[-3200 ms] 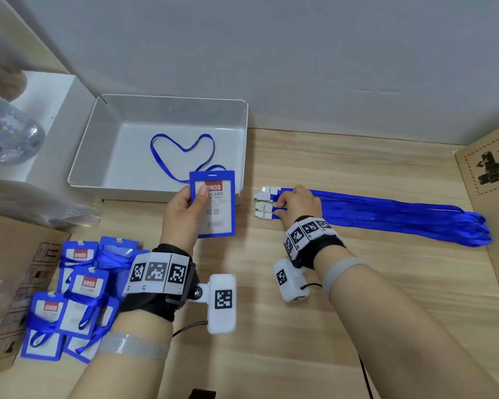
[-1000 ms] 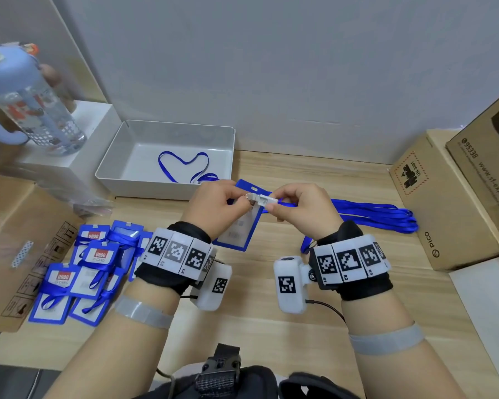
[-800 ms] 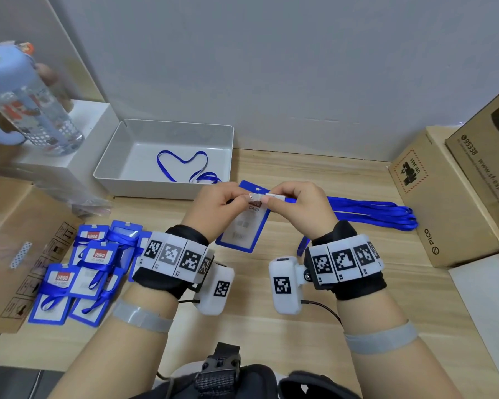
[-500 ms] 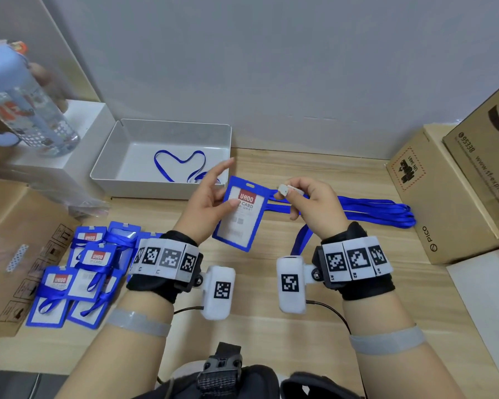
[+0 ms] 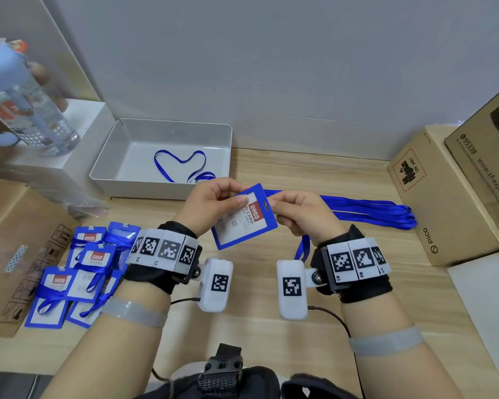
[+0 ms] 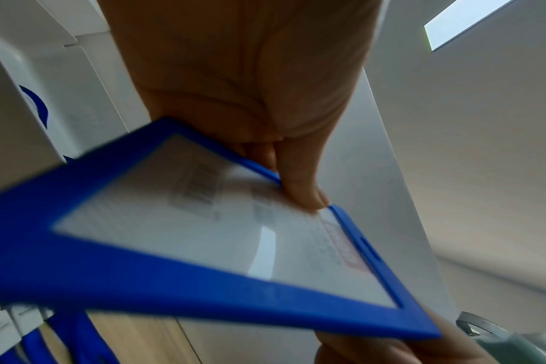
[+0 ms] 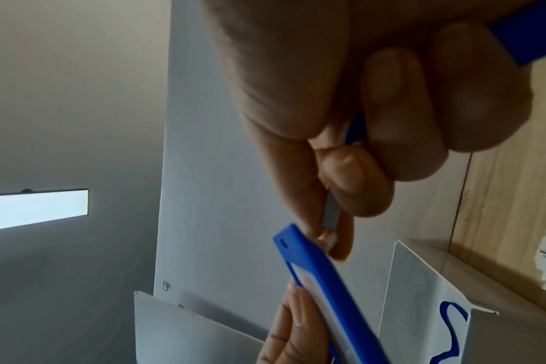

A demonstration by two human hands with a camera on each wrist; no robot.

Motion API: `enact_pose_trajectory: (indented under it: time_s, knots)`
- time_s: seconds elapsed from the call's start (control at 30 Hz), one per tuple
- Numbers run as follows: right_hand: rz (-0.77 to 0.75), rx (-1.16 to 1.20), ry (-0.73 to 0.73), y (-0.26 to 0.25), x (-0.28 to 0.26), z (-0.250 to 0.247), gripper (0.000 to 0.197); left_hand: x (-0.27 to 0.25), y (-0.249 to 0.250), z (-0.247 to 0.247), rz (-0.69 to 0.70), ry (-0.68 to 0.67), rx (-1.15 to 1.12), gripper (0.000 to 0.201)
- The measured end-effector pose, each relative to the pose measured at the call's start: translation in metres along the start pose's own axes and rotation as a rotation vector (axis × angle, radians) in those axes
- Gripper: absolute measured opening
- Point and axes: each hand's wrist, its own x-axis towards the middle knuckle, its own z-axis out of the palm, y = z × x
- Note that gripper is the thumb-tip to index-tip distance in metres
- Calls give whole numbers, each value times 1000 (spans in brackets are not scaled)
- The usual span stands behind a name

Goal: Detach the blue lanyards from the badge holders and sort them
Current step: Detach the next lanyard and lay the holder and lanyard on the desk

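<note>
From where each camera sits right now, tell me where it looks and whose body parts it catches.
Head: worn on the head, looks forward and down at the wooden table; shows both forearms, left hand and right hand gripping the badge holder.
Left wrist: looks along the left hand, up past the holder's window; thumb shows.
Right wrist: looks along the right hand pinching the lanyard clip; left fingertips show below.
Shared: all three show the badge holder; the white tray shows in head and right wrist.

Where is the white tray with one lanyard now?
In the head view, the white tray sits at the back left of the table, against the wall, behind the left hand and beside the water bottle.
</note>
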Motion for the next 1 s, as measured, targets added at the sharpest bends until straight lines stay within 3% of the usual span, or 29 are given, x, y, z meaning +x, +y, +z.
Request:
enact_pose_trajectory:
  time_s: [0.3, 0.7, 0.87, 1.0]
  knots:
    - [16, -93, -35, -1, -3, -1, 9, -1, -2, -3, -51, -2, 39, 16]
    - [-57, 5, -125, 1, -3, 7, 25, 0, -2, -2, -78, 14, 148, 15]
    - [-71, 28, -98, 0, -3, 10, 12, 0, 0, -3, -59, -9, 232, 16]
    - [-103, -67, -89, 5, 0, 7, 16, 1, 0, -5, -48, -8, 347, 17]
